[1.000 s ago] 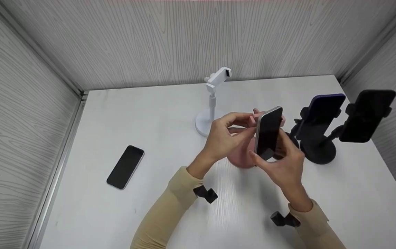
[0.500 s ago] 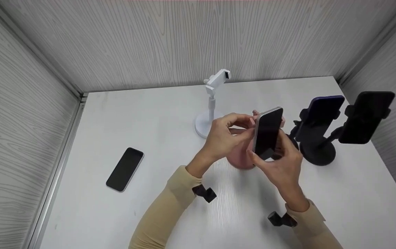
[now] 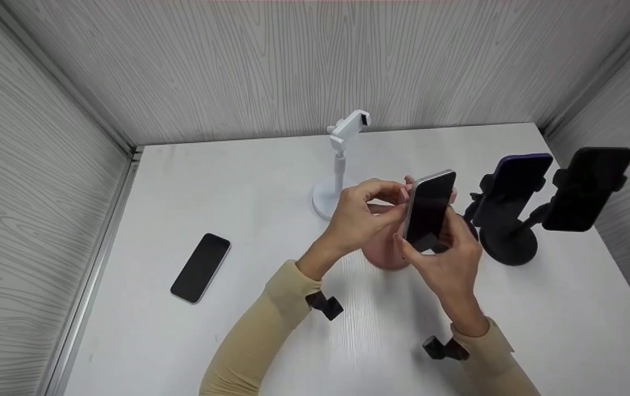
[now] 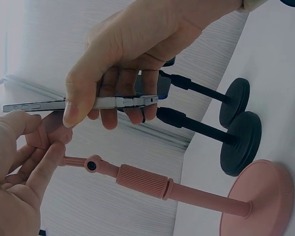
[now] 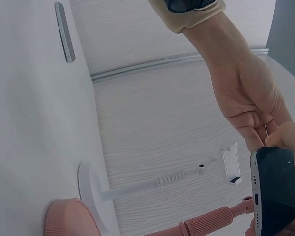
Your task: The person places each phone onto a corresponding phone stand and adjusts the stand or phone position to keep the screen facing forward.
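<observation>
The right hand (image 3: 449, 269) grips a silver-edged phone (image 3: 429, 212) by its lower part, thumb on one side and fingers on the other. Behind that phone is the clamp of a pink stand (image 3: 383, 250). The left hand (image 3: 354, 220) pinches this pink clamp (image 4: 45, 133) between thumb and fingers, as the left wrist view shows. Seen edge-on there, the phone (image 4: 108, 103) lies against or very near the clamp; whether it sits inside is hidden. In the right wrist view the phone (image 5: 280, 187) covers part of the clamp.
A white stand (image 3: 339, 168) with nothing in its holder stands behind the left hand. On the right, two black stands (image 3: 508, 242) hold a purple-edged phone (image 3: 514, 184) and a black phone (image 3: 589, 190). Another phone (image 3: 200, 268) lies flat on the left of the white table (image 3: 260, 192).
Both hands keep their holds on the phone and the pink clamp, with almost no movement. The whole head view has shifted slightly.
</observation>
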Demonstrator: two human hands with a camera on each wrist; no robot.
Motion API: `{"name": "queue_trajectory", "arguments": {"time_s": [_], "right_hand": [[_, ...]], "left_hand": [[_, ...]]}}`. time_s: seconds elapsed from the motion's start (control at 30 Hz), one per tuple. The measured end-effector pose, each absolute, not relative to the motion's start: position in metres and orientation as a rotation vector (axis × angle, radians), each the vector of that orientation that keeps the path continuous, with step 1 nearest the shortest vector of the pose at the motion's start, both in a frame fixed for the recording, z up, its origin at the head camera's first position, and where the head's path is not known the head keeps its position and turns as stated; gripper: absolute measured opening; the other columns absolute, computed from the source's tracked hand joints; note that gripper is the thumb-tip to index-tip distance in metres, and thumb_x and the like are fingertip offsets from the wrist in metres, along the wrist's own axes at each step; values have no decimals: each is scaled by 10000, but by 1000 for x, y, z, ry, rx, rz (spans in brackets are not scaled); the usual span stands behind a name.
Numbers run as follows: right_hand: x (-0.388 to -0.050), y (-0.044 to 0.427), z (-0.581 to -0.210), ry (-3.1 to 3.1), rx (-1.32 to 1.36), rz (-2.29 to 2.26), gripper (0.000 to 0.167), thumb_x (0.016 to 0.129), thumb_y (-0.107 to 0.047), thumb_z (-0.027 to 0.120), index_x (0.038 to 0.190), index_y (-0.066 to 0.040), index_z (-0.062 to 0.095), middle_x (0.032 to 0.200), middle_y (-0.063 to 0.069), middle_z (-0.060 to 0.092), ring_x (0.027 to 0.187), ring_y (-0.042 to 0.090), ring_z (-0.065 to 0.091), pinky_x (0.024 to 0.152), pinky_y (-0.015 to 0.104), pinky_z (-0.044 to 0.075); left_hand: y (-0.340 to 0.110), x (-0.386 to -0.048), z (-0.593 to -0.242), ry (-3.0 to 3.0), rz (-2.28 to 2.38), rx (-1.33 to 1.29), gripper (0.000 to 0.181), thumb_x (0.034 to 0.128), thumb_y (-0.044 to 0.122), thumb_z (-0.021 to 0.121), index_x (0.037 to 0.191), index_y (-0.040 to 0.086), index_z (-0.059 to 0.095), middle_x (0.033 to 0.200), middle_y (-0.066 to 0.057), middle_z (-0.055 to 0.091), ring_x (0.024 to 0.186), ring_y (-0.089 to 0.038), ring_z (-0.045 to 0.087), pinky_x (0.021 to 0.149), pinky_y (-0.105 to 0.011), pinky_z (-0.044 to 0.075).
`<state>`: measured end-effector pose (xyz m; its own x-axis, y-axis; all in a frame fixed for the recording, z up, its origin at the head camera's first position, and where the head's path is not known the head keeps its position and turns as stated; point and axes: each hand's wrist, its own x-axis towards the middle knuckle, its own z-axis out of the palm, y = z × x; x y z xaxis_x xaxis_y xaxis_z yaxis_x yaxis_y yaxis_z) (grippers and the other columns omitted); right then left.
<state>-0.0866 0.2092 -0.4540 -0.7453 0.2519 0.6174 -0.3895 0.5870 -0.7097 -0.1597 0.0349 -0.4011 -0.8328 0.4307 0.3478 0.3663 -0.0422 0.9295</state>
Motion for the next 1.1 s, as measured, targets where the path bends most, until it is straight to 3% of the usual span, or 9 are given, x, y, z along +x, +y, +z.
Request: {"name": "queue_trajectory", "arguments": {"time_s": [0.2, 0.5, 0.77, 1.1], "right_hand": [[-90, 206, -459, -2058, 99, 1141, 723, 659, -26, 944, 1315, 80, 658, 938, 210, 742, 757, 213, 704, 687, 59, 543], [-92, 207, -460, -2040, 103, 1097, 700, 659, -65, 929, 1295, 75, 673, 874, 198, 748, 710, 228, 691, 664, 45, 514], [-92, 209, -461, -2028, 109, 1095, 705, 659, -80, 932, 1292, 88, 671, 926, 216, 762, 790, 131, 699, 707, 33, 522], [-95, 212, -462, -2035, 94, 995, 703, 681, -200, 927, 1264, 102, 674, 908, 238, 738, 736, 239, 680, 731, 8, 475]], "left_hand": [[35, -160, -401, 2168, 2025, 914, 267, 930, -32, 747, 1187, -99, 714, 1142, -247, 735, 1079, -331, 746, 898, -268, 649], [34, -162, -403, 2173, 2037, 973, 238, 916, -43, 746, 1147, -96, 723, 1104, -248, 737, 1051, -322, 751, 878, -274, 655], [34, -161, -405, 2184, 2029, 981, 242, 922, -35, 739, 1158, -89, 723, 1115, -243, 734, 1054, -334, 752, 876, -270, 654], [34, -162, -407, 2168, 2066, 968, 272, 918, -24, 753, 1178, -97, 724, 1124, -254, 735, 1054, -340, 753, 869, -274, 656]]}}
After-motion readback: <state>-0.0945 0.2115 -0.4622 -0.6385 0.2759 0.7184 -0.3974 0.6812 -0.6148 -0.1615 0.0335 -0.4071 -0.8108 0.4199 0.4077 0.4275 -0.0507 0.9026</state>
